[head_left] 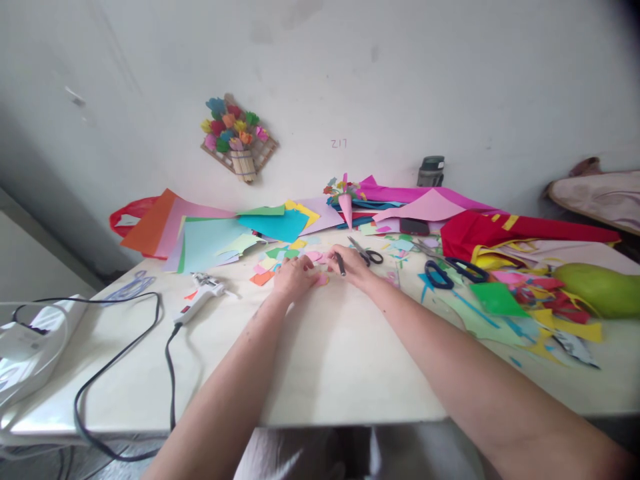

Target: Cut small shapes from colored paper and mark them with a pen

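My right hand is closed around a dark pen, which tilts over the small paper pieces on the table. Just left of it, my left hand rests low with its fingers curled onto a small pink paper piece; its fingertips are partly hidden. More cut paper pieces lie around both hands, among them an orange piece and a green piece. Small black-handled scissors lie beyond my right hand, blades slightly apart.
Leftward lie a white glue gun with its cord and a power strip. Coloured sheets and a pink paper cone of flowers line the wall. Larger scissors, paper scraps and a green fruit-like object are on the right.
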A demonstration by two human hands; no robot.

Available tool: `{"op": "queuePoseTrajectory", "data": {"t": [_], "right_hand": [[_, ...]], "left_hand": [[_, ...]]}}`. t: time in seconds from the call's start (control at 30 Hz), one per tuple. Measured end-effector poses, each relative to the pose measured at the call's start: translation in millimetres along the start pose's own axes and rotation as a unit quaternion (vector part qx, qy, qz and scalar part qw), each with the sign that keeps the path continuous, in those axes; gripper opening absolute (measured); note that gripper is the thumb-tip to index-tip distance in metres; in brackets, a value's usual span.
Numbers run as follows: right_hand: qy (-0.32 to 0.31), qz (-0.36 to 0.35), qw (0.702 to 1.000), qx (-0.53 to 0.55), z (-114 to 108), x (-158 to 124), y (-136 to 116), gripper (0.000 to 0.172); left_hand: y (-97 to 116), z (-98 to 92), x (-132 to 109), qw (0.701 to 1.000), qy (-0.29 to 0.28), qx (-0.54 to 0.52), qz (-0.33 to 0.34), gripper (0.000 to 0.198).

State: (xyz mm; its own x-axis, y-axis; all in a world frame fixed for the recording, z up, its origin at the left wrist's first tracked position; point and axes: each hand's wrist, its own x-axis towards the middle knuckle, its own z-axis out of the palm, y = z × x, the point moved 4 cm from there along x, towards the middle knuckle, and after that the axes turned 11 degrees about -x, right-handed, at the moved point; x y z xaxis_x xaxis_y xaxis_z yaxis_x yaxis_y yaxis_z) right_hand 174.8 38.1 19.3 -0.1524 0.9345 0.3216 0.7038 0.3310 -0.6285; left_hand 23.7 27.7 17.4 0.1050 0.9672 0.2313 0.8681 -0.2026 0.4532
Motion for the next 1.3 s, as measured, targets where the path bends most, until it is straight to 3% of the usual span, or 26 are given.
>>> {"op": "queuePoseTrajectory", "data": {"t": [0.2, 0.37, 0.57, 0.77, 0.93, 1.03, 1.17, 1.3], "right_hand": [[0.004, -0.052, 0.991, -0.120, 1.9, -5.0, -8.0, 0.010], [-0.005, -0.073, 0.984, -0.165, 3.5, -4.3, -10.3, 0.010], [0.003, -0.075, 0.982, -0.176, 2.9, -4.4, -9.6, 0.011], [-0.013, -0.065, 0.997, -0.045, -3.5, -6.1, -10.6, 0.025], [0.032, -0.035, 0.998, 0.049, -14.0, -2.3, -10.2, 0.035], [0.014, -0.007, 0.997, 0.080, -8.7, 0.2, -4.8, 0.028], [-0.026, 0.073, 0.986, 0.150, 4.7, 0.7, 7.6, 0.004], [-0.064, 0.079, 0.979, 0.174, 12.8, 1.6, 11.1, 0.013]], "left_hand": [[1.6, 0.6, 0.5, 0.999, -0.013, 0.029, 0.007, 0.022], [1.7, 0.9, -0.3, 0.999, -0.032, 0.007, 0.000, 0.015], [6.2, 0.8, -3.1, 1.000, -0.006, 0.017, 0.013, 0.019], [6.6, 2.6, -3.5, 1.000, -0.019, 0.018, 0.016, 0.025], [7.4, 2.9, -4.1, 0.999, -0.031, 0.019, 0.014, 0.021], [6.4, 4.1, -3.7, 1.000, -0.027, 0.014, 0.004, 0.019], [5.6, 5.4, -3.2, 1.000, -0.029, -0.002, 0.000, 0.017], [5.6, 5.1, -3.0, 0.999, -0.033, -0.004, -0.002, 0.019]]}}
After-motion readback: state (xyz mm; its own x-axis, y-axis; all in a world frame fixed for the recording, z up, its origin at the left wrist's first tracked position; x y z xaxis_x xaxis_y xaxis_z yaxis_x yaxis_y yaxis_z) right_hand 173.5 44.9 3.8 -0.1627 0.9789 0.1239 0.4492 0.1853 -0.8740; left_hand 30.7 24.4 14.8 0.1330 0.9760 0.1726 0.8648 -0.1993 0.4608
